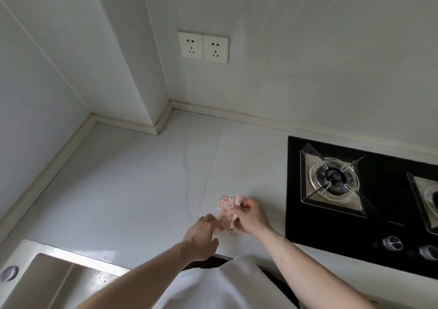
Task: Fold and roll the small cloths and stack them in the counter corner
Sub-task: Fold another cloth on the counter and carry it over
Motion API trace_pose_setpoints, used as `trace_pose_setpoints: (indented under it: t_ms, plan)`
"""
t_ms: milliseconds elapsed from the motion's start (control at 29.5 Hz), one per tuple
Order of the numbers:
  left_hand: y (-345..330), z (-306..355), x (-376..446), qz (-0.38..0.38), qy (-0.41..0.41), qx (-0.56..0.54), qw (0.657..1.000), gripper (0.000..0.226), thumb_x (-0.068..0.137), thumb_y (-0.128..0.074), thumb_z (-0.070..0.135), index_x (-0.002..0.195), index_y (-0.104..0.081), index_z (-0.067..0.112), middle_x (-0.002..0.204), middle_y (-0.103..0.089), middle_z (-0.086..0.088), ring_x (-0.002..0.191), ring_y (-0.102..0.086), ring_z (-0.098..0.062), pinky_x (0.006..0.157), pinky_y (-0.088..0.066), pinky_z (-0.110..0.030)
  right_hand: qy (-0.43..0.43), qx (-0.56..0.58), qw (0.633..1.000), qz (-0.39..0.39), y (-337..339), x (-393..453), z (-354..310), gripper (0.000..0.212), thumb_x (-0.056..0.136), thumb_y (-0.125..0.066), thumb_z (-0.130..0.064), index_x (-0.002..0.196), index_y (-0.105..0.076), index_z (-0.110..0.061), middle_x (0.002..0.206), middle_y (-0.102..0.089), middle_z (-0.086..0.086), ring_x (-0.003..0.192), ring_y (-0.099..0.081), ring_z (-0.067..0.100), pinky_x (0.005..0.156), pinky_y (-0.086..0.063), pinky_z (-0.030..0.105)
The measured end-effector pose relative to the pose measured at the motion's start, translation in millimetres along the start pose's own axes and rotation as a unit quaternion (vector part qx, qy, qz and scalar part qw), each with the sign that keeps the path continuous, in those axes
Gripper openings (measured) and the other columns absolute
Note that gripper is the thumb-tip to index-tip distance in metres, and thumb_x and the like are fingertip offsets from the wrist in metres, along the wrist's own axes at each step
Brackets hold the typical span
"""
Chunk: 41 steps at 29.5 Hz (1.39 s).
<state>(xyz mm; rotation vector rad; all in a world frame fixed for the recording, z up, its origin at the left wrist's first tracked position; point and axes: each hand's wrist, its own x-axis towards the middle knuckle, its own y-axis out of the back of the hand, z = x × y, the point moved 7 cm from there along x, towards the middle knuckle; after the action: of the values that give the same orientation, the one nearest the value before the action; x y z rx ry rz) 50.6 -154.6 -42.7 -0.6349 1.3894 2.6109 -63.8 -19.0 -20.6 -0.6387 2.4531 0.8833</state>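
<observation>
One small cloth (226, 212) — white with red dots — lies on the pale counter (132, 190), near its front edge and left of the hob (384, 216). No other cloth can be seen, and the corner (94, 119) at the far left holds no stack.

Two bare hands work at the cloth. The right hand (250, 215) has its fingers curled, pinching the cloth's right edge and lifting that edge a little off the counter. The left hand (201, 236) sits just to the cloth's left with fingers straight and spread; the fingertips (211, 218) reach the near left edge of the cloth, though whether they press on it cannot be told. It grips nothing.

Around them: one black glass hob to the right with two burners, the right one cut off by the frame, and two knobs (392, 242) along its front. One steel sink (59, 278) is at the lower left, with a round fitting on its rim. Two white sockets (203, 47) sit side by side on the wall above the counter. A boxed column (132, 59) juts from the wall, splitting the back of the counter into two inner corners. The person's white top fills the bottom centre — between the forearms
</observation>
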Motion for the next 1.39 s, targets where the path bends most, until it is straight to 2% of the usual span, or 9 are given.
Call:
trace_pose_setpoints:
  t_ms: [169,339,474,677,880,948,1117,1219,1388]
  plan:
    - [14.0,-13.0,0.3,0.029,0.046,-0.026,0.998,0.039,0.091,-0.058,0.02,0.128,-0.062,0.032,0.132,-0.053,0.01,0.121,-0.055,-0.014,0.101,-0.048,-0.029,0.006,0.036,0.999,-0.023,-9.2,4.2,13.8,0.045,0.068,-0.073,-0.06,0.102,-0.07,-0.029,0.112,-0.068,-0.011,0.097,-0.072,0.016,0.088,-0.061,0.04]
    - [27.9,-4.5,22.4,0.043,0.059,-0.039,0.997,0.053,0.09,-0.06,0.02,0.142,-0.047,0.024,0.14,-0.05,0.005,0.126,-0.052,-0.017,0.106,-0.048,-0.033,-0.017,0.033,0.999,-0.003,14.8,-16.9,49.4,0.021,0.083,-0.073,-0.04,0.102,-0.065,-0.036,0.115,-0.065,-0.014,0.101,-0.069,0.017,0.09,-0.06,0.043]
    - [31.1,10.6,51.3,0.025,0.059,-0.014,0.998,0.063,0.094,-0.061,0.03,0.151,-0.036,0.022,0.152,-0.039,0.001,0.137,-0.042,-0.023,0.113,-0.042,-0.038,-0.053,0.059,0.996,0.029,31.4,-29.6,89.9,0.042,0.064,-0.071,-0.058,0.099,-0.066,-0.036,0.11,-0.065,-0.019,0.1,-0.07,0.02,0.093,-0.059,0.046]
    - [22.8,22.8,72.3,-0.012,0.054,0.056,0.997,0.068,0.095,-0.06,0.037,0.154,-0.029,0.023,0.151,-0.042,0.0,0.135,-0.04,-0.025,0.106,-0.047,-0.04,-0.062,0.057,0.995,0.049,45.0,-46.5,111.3,0.023,0.087,-0.068,-0.027,0.109,-0.063,-0.035,0.115,-0.061,-0.019,0.107,-0.068,0.017,0.099,-0.056,0.045]
    - [11.9,10.4,66.8,-0.009,0.154,-0.099,0.983,0.036,0.094,-0.064,0.032,0.126,-0.057,0.017,0.112,-0.062,0.0,0.099,-0.06,-0.021,0.072,-0.052,-0.028,-0.062,0.049,0.996,0.05,44.9,-43.7,102.4,0.03,0.088,-0.071,-0.027,0.118,-0.064,-0.024,0.121,-0.065,-0.01,0.104,-0.069,0.02,0.098,-0.053,0.034]
    - [9.6,8.5,60.0,-0.015,0.172,-0.145,0.974,0.023,0.096,-0.063,0.028,0.117,-0.067,0.018,0.109,-0.067,0.0,0.095,-0.064,-0.019,0.078,-0.058,-0.03,-0.063,0.054,0.996,0.041,42.4,-39.7,95.6,0.032,0.088,-0.074,-0.032,0.116,-0.063,-0.025,0.119,-0.064,-0.011,0.103,-0.07,0.022,0.095,-0.054,0.034]
    - [13.4,16.0,47.4,0.005,0.132,-0.169,0.977,0.017,0.097,-0.06,0.018,0.108,-0.071,0.023,0.112,-0.065,0.008,0.095,-0.062,-0.015,0.065,-0.048,-0.018,-0.046,0.036,0.998,0.03,41.5,-25.8,73.7,0.05,0.091,-0.074,-0.027,0.136,-0.055,-0.02,0.135,-0.059,-0.007,0.12,-0.06,0.017,0.102,-0.048,0.03]
    - [17.6,27.3,43.3,0.005,0.087,-0.204,0.975,0.01,0.097,-0.059,0.016,0.104,-0.065,0.021,0.112,-0.067,0.004,0.077,-0.072,-0.017,0.053,-0.049,-0.02,-0.042,0.05,0.998,0.011,40.8,-16.7,57.6,0.065,0.088,-0.077,-0.021,0.145,-0.047,-0.026,0.141,-0.055,-0.007,0.128,-0.055,0.019,0.103,-0.049,0.035]
    - [22.5,37.6,38.9,0.016,0.081,-0.25,0.965,0.01,0.093,-0.061,0.012,0.093,-0.064,0.022,0.098,-0.073,0.002,0.078,-0.074,-0.015,0.074,-0.062,-0.033,-0.022,0.079,0.997,0.008,42.3,-1.6,41.7,0.046,0.083,-0.075,-0.007,0.122,-0.066,-0.031,0.124,-0.065,-0.005,0.109,-0.064,0.017,0.092,-0.057,0.033]
